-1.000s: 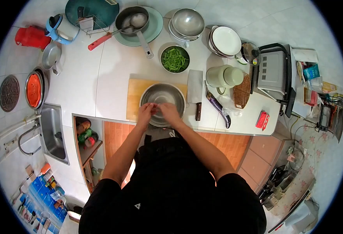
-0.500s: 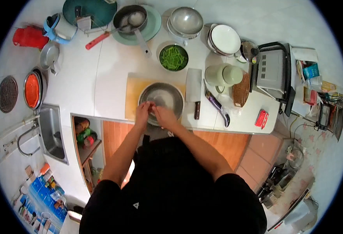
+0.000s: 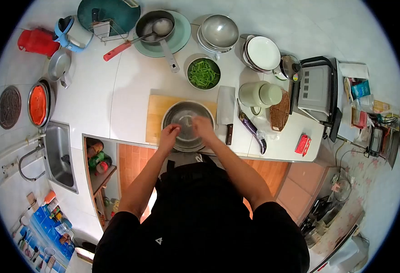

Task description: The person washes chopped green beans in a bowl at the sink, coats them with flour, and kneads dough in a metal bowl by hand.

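A round steel bowl (image 3: 190, 146) stands on a wooden cutting board (image 3: 155, 113); what lies in it is hard to make out. Over its left side, my left hand (image 3: 169, 136) has its fingertips pressed together, and I cannot make out whether something small is between them. My right hand (image 3: 203, 129) hovers over the bowl's right side, its fingers smeared by motion. A cleaver (image 3: 226, 102) lies just right of the bowl, partly over the board's edge. Behind the board sits a bowl of cut green vegetables (image 3: 203, 74).
An eggplant (image 3: 253, 129), a green jug (image 3: 252, 94) and a red packet (image 3: 302, 144) are to the right, before a toaster oven (image 3: 316, 86). At the back are a saucepan (image 3: 145, 26) with a ladle, steel bowls (image 3: 219, 31) and plates (image 3: 263, 52). The sink (image 3: 60, 157) is left.
My hands have come apart: they met over the bowl before, and the right one has moved right and is now blurred. The whole view has shifted slightly.
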{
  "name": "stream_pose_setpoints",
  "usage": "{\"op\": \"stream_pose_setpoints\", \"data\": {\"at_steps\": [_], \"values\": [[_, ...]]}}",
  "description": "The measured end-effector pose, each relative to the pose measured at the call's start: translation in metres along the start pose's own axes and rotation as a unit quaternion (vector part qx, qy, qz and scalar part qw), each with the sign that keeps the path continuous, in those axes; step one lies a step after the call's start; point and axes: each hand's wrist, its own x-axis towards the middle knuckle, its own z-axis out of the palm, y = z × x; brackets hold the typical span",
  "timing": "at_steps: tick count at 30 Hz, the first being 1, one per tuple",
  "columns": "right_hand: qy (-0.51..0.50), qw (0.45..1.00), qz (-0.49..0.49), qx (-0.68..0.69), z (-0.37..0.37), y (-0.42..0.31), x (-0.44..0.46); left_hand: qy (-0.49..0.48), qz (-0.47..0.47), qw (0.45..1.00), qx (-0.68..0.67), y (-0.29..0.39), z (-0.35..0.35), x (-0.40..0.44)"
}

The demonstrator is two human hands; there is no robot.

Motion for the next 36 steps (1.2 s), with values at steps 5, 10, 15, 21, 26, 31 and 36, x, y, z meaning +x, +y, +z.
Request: {"op": "stream_pose_setpoints", "data": {"at_steps": [5, 10, 15, 21, 26, 31, 36], "values": [[0.043, 0.976, -0.213, 0.025, -0.04, -0.052, 0.055, -0.01, -0.003, 1.0, -0.015, -0.001, -0.001, -0.005], [0.048, 0.934, -0.077, 0.347, -0.067, -0.092, 0.123, -0.011, -0.008, 0.999, -0.041, -0.002, 0.0, -0.011], [0.137, 0.952, -0.039, 0.272, -0.063, -0.127, 0.127, -0.021, 0.003, 0.999, -0.047, 0.002, -0.001, -0.017], [0.115, 0.977, -0.026, 0.18, -0.055, -0.134, 0.119, -0.017, 0.012, 0.999, -0.049, -0.011, -0.008, -0.015], [0.119, 0.976, -0.118, 0.142, -0.044, -0.123, 0.114, -0.01, 0.032, 0.999, 0.005, -0.018, -0.012, -0.011], [0.148, 0.968, -0.189, -0.078, -0.046, -0.105, 0.091, 0.017, 0.063, 0.997, -0.046, -0.007, -0.018, -0.013], [0.176, 0.944, -0.234, -0.15, -0.076, -0.032, 0.054, 0.053, 0.098, 0.994, 0.007, 0.001, -0.035, -0.012]]}}
